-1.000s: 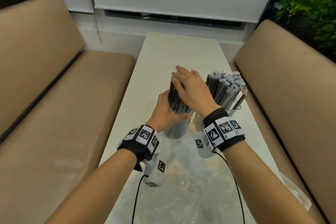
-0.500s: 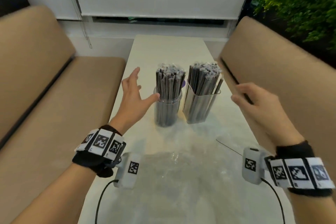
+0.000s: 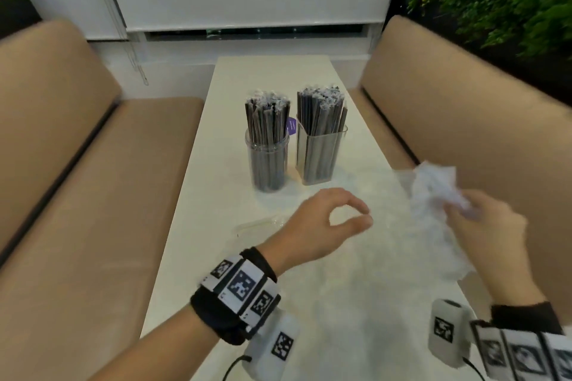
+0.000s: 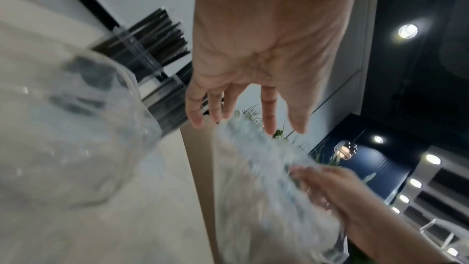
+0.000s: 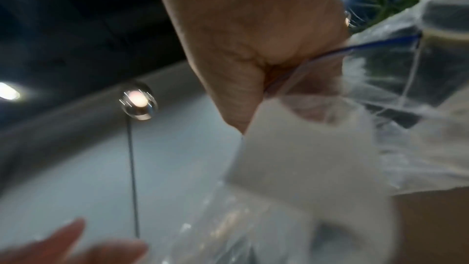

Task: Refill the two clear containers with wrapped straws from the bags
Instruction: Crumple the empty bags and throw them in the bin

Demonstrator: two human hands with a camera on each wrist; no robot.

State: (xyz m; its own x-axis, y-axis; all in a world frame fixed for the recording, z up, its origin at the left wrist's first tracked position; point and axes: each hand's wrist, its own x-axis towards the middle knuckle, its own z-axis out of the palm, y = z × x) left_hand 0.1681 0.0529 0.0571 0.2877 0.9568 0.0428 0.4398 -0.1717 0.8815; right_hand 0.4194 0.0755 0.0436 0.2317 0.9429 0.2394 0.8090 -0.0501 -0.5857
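Right hand point(image 3: 492, 226) raised at table edge, fist gripping crumpled clear bag point(image 3: 433, 192); left hand point(image 3: 322, 223) hovers, fingers loosely spread, empty

- The head view looks forward and down from above the near end of the table point(image 3: 198, 182), taking in both hands, the 2 containers mid-table and the window at the far end.
- The left wrist view sits close under the left hand point(image 4: 266, 47), facing along the palm toward the fingers, upward and to the right.
- The right wrist view sits very close under the right hand point(image 5: 253, 51), tilted up at the ceiling.
- All 3 views share the clear bag point(image 3: 433, 195) point(image 4: 266, 188) point(image 5: 380, 107).
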